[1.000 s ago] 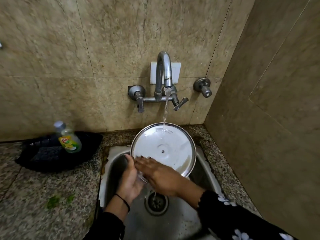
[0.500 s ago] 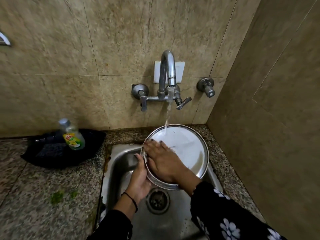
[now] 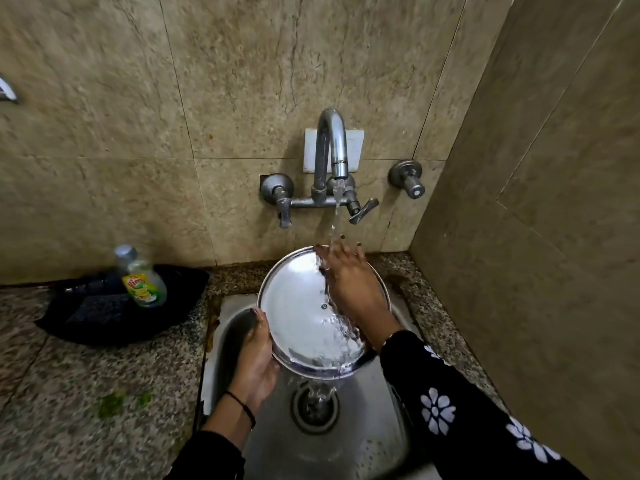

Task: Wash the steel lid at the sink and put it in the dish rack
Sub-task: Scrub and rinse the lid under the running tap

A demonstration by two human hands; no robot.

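Head view, looking down at a kitchen corner. Beige marbled wall tiles [image 3: 138, 116] fill the upper frame and the right side. A speckled granite counter [image 3: 86, 393] spreads across the lower left. Set into it at lower centre is a steel sink [image 3: 374, 427], with a round drain [image 3: 317, 407] in its floor. A black cloth [image 3: 104, 317] lies on the counter at left against the wall, and a dish soap bottle [image 3: 140, 282] with a yellow-green label stands on it. A chrome tap [image 3: 329, 161] is mounted on the wall at centre, and a thin stream of water [image 3: 335, 223] falls from its spout.

Over the sink, tilted with its far edge raised, is the steel lid [image 3: 301, 313], its shiny inner face toward the camera. The left hand [image 3: 256, 358] grips the lid's lower left rim, thumb over the edge and fingers hidden beneath. The right hand [image 3: 349, 285] lies flat on the lid's right half, fingers spread open and reaching the upper rim, where the stream strikes them. Water runs down the lid and spills off its lower edge toward the drain. Both arms wear black sleeves; the right sleeve [image 3: 467, 410] has white flowers. A thin black wristband [image 3: 242, 403] circles the left wrist.
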